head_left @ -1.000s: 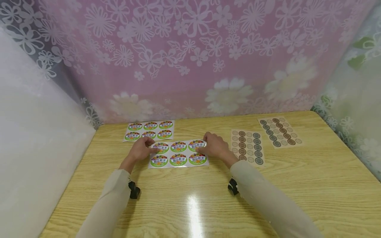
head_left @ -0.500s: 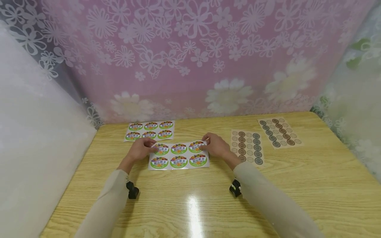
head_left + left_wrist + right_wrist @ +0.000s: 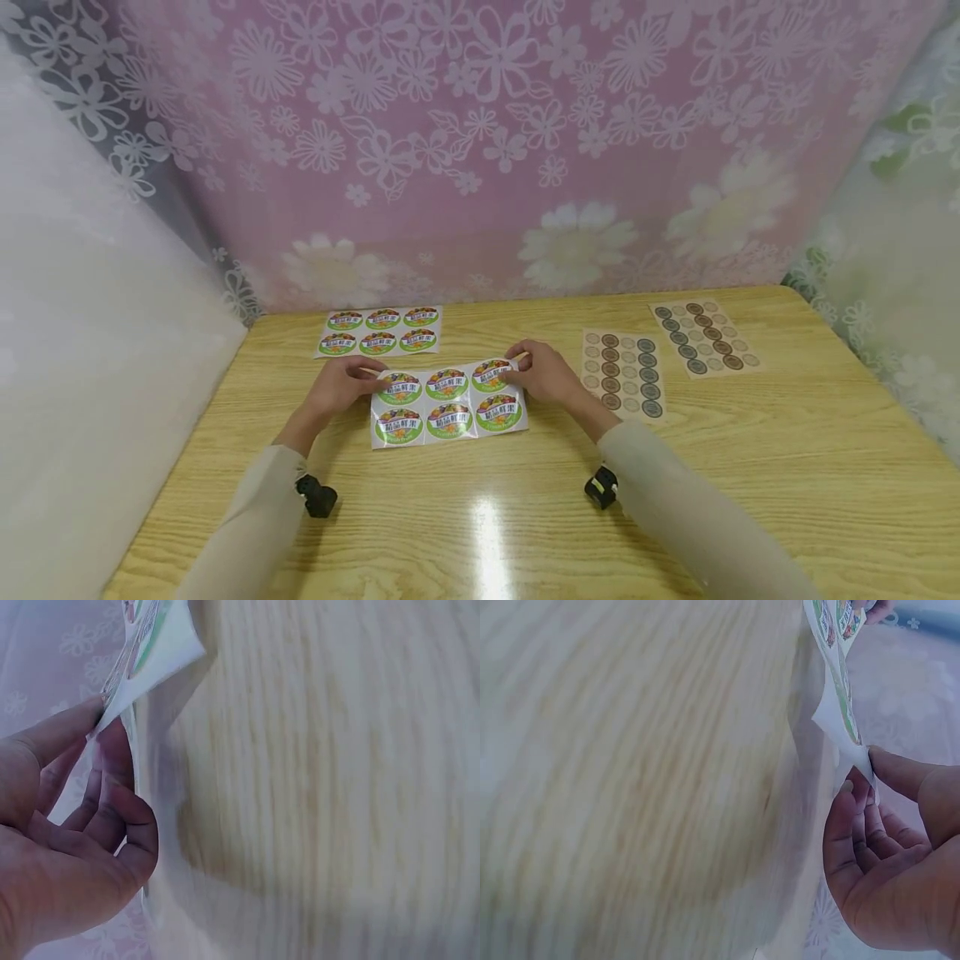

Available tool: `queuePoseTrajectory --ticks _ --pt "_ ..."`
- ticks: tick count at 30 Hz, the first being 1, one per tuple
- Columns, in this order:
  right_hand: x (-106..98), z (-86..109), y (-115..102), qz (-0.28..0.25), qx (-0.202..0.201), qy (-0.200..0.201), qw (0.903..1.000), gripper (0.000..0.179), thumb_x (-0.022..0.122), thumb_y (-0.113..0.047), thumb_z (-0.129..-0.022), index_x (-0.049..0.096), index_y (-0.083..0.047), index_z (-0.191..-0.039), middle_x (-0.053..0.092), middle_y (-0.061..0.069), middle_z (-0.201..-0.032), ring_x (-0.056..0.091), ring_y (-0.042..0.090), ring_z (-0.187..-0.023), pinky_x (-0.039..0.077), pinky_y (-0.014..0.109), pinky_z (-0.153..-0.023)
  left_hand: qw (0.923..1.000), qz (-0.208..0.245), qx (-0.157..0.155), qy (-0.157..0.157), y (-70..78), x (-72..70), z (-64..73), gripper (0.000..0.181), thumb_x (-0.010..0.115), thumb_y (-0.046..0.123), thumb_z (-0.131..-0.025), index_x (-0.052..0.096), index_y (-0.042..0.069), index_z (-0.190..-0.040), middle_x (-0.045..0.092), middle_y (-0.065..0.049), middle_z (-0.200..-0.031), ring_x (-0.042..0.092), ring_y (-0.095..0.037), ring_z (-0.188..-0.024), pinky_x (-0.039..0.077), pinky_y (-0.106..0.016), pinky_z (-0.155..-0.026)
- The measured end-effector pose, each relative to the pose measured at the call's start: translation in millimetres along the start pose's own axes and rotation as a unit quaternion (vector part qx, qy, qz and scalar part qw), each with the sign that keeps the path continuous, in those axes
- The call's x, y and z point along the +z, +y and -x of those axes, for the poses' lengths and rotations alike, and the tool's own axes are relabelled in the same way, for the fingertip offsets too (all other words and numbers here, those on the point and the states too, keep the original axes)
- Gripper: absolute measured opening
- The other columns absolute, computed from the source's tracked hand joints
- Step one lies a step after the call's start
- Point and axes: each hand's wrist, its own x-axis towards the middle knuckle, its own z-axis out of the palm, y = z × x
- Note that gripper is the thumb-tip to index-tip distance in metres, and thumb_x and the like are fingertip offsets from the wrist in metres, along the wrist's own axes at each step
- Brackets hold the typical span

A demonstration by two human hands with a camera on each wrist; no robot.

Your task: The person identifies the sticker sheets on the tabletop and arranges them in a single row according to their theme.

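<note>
While left hand (image 3: 337,388) and right hand (image 3: 549,377) pinch far corners, thumbs on top, fruit-label sticker sheet (image 3: 448,403) slopes over wooden table (image 3: 675,508), left of beige round-sticker sheet (image 3: 628,377); uneven pull could likely crease it, loose pinch drop one corner.

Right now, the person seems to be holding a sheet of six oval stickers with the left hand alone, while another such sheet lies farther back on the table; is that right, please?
Not quite: the head view shows the right hand pinching the held sheet too, opposite the left hand. The other sheet does lie farther back on the table.
</note>
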Motion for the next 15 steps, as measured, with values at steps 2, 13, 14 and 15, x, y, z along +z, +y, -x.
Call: queuePoseTrajectory --ticks 2,13,14,15 --pt "2.7 2.2 -2.2 -0.013 0.001 -0.004 0.9999 0.035 0.071 -0.021 -0.089 0.060 -0.005 -0.118 0.059 0.009 -0.092 0.055 0.019 -0.075 0.045 0.029 -0.060 0.9998 0.015 -0.009 -0.007 -2.1 -3.2 3.1 0.033 0.077 0.018 -0.083 0.069 0.003 -0.112 0.067 -0.011 -0.099 0.063 -0.022 -0.088 0.051 -0.037 -0.075" --pt "28.6 10.1 -17.9 -0.097 -0.003 -0.039 0.9945 0.034 0.070 -0.017 -0.089 0.060 -0.005 -0.119 0.060 0.007 -0.078 0.053 0.017 -0.059 0.042 0.025 -0.050 0.9995 0.022 -0.018 -0.015 -20.9 -27.3 20.0 0.040 0.075 0.021 -0.085 0.064 0.000 -0.117 0.070 -0.010 -0.092 0.064 -0.019 -0.080 0.052 -0.034 -0.070" --pt "31.8 10.1 -19.8 -0.106 -0.006 -0.044 0.9934 0.034 0.070 -0.017 -0.089 0.060 -0.004 -0.118 0.061 0.007 -0.077 0.053 0.017 -0.059 0.042 0.025 -0.050 0.9996 0.019 -0.018 -0.014 -23.9 -30.7 22.1 0.041 0.075 0.022 -0.085 0.064 0.000 -0.118 0.070 -0.010 -0.093 0.064 -0.018 -0.080 0.052 -0.033 -0.070" --pt "34.7 10.2 -22.1 -0.112 -0.009 -0.049 0.9924 0.033 0.070 -0.017 -0.089 0.060 -0.004 -0.118 0.060 0.006 -0.075 0.053 0.016 -0.058 0.041 0.025 -0.050 0.9995 0.019 -0.021 -0.013 -26.6 -34.2 24.5 0.041 0.074 0.022 -0.085 0.064 0.000 -0.118 0.069 -0.010 -0.094 0.063 -0.018 -0.081 0.052 -0.033 -0.071"
